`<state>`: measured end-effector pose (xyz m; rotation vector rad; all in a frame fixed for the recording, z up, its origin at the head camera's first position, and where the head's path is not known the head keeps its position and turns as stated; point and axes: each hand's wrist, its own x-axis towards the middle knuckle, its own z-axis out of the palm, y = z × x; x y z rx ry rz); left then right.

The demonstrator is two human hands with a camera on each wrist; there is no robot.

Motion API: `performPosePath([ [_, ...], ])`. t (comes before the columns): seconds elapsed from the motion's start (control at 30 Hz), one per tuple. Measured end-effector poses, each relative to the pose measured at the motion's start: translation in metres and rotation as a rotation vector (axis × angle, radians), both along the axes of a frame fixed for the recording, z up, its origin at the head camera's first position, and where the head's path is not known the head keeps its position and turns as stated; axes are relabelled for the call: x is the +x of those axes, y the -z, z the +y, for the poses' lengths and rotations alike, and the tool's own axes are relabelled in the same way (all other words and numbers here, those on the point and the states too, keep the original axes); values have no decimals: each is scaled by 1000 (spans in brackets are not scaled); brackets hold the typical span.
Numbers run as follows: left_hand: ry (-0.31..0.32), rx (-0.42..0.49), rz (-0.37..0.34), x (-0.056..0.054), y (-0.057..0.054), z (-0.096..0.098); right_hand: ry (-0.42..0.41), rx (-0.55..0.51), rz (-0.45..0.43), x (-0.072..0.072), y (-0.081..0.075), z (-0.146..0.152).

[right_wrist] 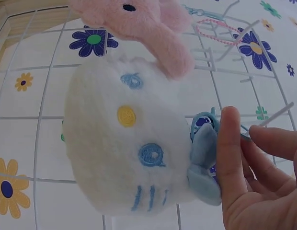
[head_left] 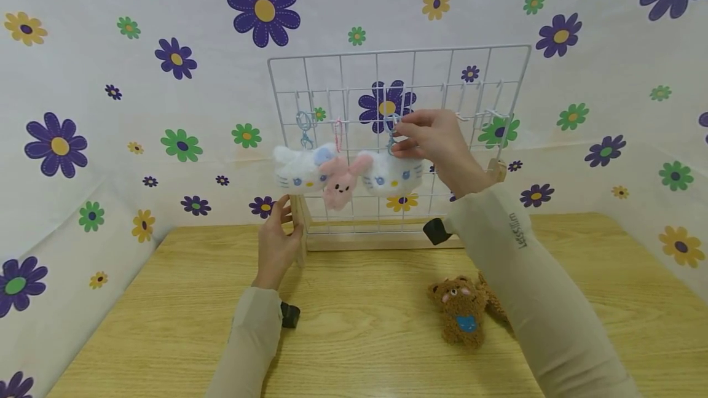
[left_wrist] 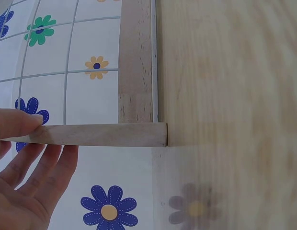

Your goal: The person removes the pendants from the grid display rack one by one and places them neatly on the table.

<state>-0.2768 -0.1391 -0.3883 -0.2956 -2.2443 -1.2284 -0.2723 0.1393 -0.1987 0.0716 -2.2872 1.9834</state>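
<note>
My right hand (head_left: 437, 139) pinches the blue ring (right_wrist: 204, 120) of a white plush cat-head keychain (head_left: 391, 178) in front of a white wire grid rack (head_left: 413, 52). In the right wrist view the ring is by the tip of a hook (right_wrist: 278, 114), and a blue bow (right_wrist: 204, 165) sits beside my index finger. My left hand (head_left: 278, 244) holds the rack's left wooden side piece (left_wrist: 100, 134) between thumb and fingers. Left of the pinched plush hang a pink bunny keychain (head_left: 340, 184) and another white cat-head plush (head_left: 298, 171), both on hooks.
A brown bear plush (head_left: 462, 312) lies on the wooden table (head_left: 354, 336), with a second brown plush (head_left: 494, 300) partly hidden behind my right sleeve. More white hooks (head_left: 492, 113) stick out at the grid's right side. A flower-printed sheet (head_left: 210, 91) hangs behind the rack.
</note>
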Motion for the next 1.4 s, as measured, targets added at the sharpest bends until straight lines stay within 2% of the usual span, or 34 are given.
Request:
performPosePath([
  [0.17,2,5,-3,1,0,1,35,-9,10,1,0,-3],
  [0.53,9,9,8,1,0,0,50,-70,80,12,2,0],
  [0.93,10,12,10,1,1,-1,15,-108,134,24,9,3],
  [1.17,5,11,11,-1,0,-1,-12,-175,179,29,7,6],
  [1.4,14,10,12,-2,0,-1,-24,-174,180,36,5,9],
])
